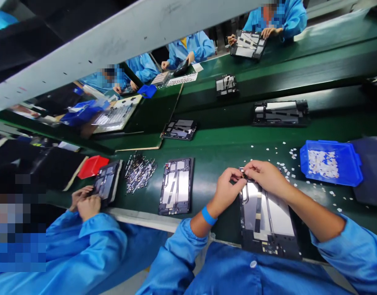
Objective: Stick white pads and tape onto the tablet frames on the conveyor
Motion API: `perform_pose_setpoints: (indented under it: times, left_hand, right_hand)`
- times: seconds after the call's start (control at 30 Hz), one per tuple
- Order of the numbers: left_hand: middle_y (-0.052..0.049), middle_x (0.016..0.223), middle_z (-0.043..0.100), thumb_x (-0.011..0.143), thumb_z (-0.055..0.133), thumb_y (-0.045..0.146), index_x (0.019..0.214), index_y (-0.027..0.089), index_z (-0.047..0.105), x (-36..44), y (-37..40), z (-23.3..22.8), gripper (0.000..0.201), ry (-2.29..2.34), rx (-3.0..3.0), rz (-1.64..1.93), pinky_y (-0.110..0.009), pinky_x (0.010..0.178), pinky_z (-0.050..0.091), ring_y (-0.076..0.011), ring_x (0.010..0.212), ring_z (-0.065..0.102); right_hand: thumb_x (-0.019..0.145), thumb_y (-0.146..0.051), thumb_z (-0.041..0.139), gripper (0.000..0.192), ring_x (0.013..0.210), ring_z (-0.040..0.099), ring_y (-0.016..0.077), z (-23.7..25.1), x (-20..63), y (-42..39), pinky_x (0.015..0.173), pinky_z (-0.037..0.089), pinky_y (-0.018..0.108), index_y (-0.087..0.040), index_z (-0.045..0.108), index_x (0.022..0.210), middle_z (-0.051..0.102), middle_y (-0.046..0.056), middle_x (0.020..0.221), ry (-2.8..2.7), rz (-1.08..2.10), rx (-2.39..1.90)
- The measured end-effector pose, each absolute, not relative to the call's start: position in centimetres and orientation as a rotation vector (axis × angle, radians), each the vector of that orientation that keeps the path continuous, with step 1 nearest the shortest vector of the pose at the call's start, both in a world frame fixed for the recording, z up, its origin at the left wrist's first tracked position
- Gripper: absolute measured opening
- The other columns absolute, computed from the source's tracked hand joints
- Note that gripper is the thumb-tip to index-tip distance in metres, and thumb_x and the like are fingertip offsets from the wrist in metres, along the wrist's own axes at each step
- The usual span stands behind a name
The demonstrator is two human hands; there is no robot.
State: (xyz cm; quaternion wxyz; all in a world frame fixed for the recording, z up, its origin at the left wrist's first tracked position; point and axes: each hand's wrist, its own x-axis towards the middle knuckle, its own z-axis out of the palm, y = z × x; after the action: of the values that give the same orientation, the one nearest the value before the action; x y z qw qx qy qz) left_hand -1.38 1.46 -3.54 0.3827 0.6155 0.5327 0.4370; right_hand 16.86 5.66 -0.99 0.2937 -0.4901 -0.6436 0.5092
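Observation:
An opened tablet [250, 217] lies in front of me, its batteries, flex cables and circuit board exposed. At its far left corner my left hand [228, 184] is closed, thumb and fingertips pinched together; a blue band circles that wrist. My right hand [264, 174] is closed in a pinch at the same corner, its fingertips almost touching the left ones. Whatever small part lies between the fingertips is too hidden to name. To the right, a blue bin [356, 164] holds many small white pieces, and similar white pieces [291, 153] are scattered on the green bench beside it.
Another opened tablet [176, 186] lies left of mine, near a pile of thin strips [139, 172]. A co-worker's hands [87, 203] hold a tablet beside a red bin [93, 166]. More tablets [280, 112] lie on the green line ahead. A grey beam [123, 37] crosses above.

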Motion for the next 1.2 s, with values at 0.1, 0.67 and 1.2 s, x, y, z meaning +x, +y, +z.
perform_pose_setpoints:
  times: [0.1,0.67,1.2]
  left_hand:
    - [-0.004,0.095,0.071,0.086,0.073,0.027,0.102,0.019,0.064,-0.4,1.2,-3.5,0.021,1.369,1.186,1.126,-0.028,0.078,0.054,-0.0150,0.083,0.067]
    - [-0.003,0.083,0.076,0.085,0.073,0.030,0.088,0.018,0.075,-0.4,0.2,-3.3,0.012,1.455,1.141,1.079,-0.029,0.073,0.053,-0.0170,0.078,0.068]
    - [-0.002,0.083,0.076,0.087,0.070,0.027,0.090,0.020,0.077,-0.3,-0.1,-3.3,0.010,1.502,1.240,1.052,-0.028,0.071,0.052,-0.0172,0.077,0.068]
  right_hand:
    - [0.085,-0.035,0.061,0.019,0.075,0.068,0.0181,-0.7,16.8,5.0,0.068,0.050,0.029,-0.023,0.075,0.092,0.077,0.002,0.084,-1.698,1.295,-1.359]
    - [0.104,-0.031,0.048,0.027,0.090,0.072,0.0241,-3.4,16.3,2.1,0.083,0.052,0.036,-0.023,0.074,0.101,0.079,0.008,0.098,-2.094,0.560,-1.348]
    - [0.084,-0.024,0.054,0.013,0.068,0.062,0.0191,-1.7,16.8,2.5,0.066,0.038,0.030,-0.023,0.065,0.076,0.068,0.002,0.071,-1.872,0.730,-1.602]
